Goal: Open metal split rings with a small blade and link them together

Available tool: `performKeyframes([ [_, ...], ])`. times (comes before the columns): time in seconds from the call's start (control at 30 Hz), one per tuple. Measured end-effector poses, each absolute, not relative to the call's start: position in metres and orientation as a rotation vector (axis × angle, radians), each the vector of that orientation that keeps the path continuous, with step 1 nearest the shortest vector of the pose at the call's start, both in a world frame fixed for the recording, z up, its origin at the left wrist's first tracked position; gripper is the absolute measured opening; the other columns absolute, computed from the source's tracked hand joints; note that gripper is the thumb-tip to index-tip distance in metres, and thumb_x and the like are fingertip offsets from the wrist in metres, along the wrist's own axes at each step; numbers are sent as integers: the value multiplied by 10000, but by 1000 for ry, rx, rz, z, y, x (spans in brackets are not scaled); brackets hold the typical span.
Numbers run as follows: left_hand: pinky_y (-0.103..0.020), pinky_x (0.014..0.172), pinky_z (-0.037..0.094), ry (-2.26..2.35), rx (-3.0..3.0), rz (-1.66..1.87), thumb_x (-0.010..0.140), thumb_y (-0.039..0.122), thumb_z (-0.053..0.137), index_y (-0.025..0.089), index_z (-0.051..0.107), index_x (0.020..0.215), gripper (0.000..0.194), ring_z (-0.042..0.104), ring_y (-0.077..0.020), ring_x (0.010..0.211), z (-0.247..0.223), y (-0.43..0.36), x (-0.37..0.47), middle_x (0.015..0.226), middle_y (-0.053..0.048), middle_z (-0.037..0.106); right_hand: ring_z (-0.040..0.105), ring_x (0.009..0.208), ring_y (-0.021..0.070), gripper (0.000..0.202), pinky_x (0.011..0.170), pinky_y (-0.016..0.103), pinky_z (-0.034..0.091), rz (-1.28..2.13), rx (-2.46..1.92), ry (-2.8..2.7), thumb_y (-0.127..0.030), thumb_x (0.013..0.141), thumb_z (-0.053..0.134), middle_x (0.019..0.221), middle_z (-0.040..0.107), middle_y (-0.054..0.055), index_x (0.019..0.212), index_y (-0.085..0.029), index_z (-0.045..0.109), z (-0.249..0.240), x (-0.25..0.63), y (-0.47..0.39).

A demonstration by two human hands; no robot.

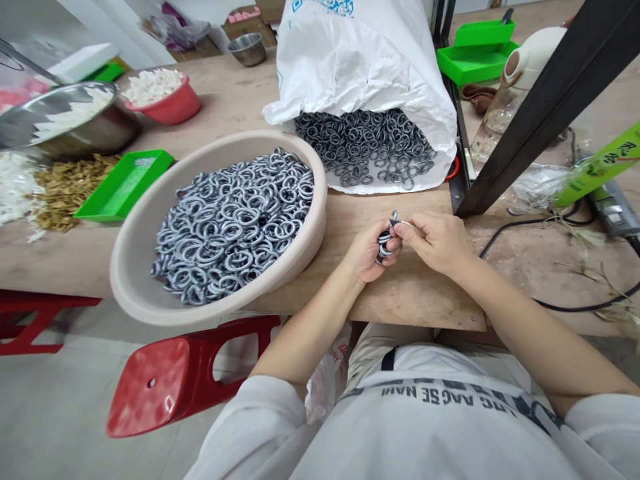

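Several dark grey rings are clutched in my left hand, just above the table's front part. One ring sticks up at the thumb. My right hand meets the left from the right side, its thumb and forefinger pinched at that upper ring; what exactly lies between those fingertips is too small to make out. Left of my hands stands a wide beige basin heaped with silvery grey rings. Behind them a white sack lies with its mouth towards me, loose darker rings spilling inside it.
A black metal post slants up close to my right hand, with a black cable beside it. Green trays, a red bowl and a steel basin stand at left. A red stool is below the table edge.
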State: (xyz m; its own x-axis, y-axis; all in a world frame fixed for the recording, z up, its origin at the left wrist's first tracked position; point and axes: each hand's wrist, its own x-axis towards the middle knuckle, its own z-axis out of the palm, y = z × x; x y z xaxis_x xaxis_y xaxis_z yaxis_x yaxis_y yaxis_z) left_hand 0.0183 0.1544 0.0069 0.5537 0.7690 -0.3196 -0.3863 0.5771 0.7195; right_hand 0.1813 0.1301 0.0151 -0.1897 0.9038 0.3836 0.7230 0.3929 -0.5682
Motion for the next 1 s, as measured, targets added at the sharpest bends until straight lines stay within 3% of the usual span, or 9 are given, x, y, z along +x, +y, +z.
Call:
performKeyframes([
  [0.23, -162, 340, 219, 572, 687, 663, 861, 347, 562, 180, 472, 676, 265, 310, -65, 399, 12, 153, 17, 509, 50, 371, 563, 629, 179, 522, 595, 288, 335, 452, -1589, -1757, -575, 991, 390, 636, 621, 22, 781, -203, 690, 6, 202, 157],
  [0.37, -153, 346, 242, 604, 620, 757, 828, 294, 590, 162, 571, 824, 133, 367, -59, 429, 12, 160, 15, 585, 52, 432, 641, 797, 227, 379, 661, 313, 393, 353, -1741, -1929, -525, 942, 531, 941, 711, 86, 1039, -213, 724, 5, 212, 146],
  [0.47, -141, 342, 216, 638, 621, 795, 808, 243, 581, 182, 608, 1023, 225, 401, -63, 444, 10, 163, 16, 631, 47, 495, 655, 864, 260, 365, 684, 335, 415, 234, -1931, -2010, -460, 849, 685, 1115, 672, 125, 1121, -218, 707, 0, 217, 134],
  [0.57, -137, 339, 202, 714, 605, 803, 791, 230, 567, 186, 604, 994, 210, 426, -66, 450, 7, 164, 17, 648, 36, 531, 648, 834, 256, 267, 684, 337, 423, 279, -1947, -1920, -380, 805, 741, 1008, 695, 97, 1006, -207, 710, -5, 222, 135],
  [0.7, -136, 324, 207, 769, 564, 722, 818, 318, 583, 130, 599, 856, 192, 447, -61, 459, 5, 164, 19, 656, 11, 542, 621, 717, 194, 245, 676, 318, 456, 775, -1477, -1581, -423, 787, 757, 762, 686, 27, 803, -192, 676, -1, 216, 149],
  [0.83, -133, 323, 237, 711, 630, 605, 812, 267, 586, 119, 618, 898, 174, 481, -71, 484, 5, 163, 18, 705, -18, 592, 580, 593, 129, 329, 574, 272, 465, 1169, -1014, -1238, -514, 780, 759, 715, 666, -2, 809, -204, 654, 5, 193, 155],
  [1.0, -127, 328, 238, 597, 654, 548, 853, 461, 636, 124, 618, 924, 345, 469, -61, 491, 6, 159, 18, 709, -8, 568, 524, 498, 98, 377, 453, 235, 417, 1280, -934, -1124, -567, 754, 769, 694, 659, -18, 846, -221, 649, -1, 173, 152],
])
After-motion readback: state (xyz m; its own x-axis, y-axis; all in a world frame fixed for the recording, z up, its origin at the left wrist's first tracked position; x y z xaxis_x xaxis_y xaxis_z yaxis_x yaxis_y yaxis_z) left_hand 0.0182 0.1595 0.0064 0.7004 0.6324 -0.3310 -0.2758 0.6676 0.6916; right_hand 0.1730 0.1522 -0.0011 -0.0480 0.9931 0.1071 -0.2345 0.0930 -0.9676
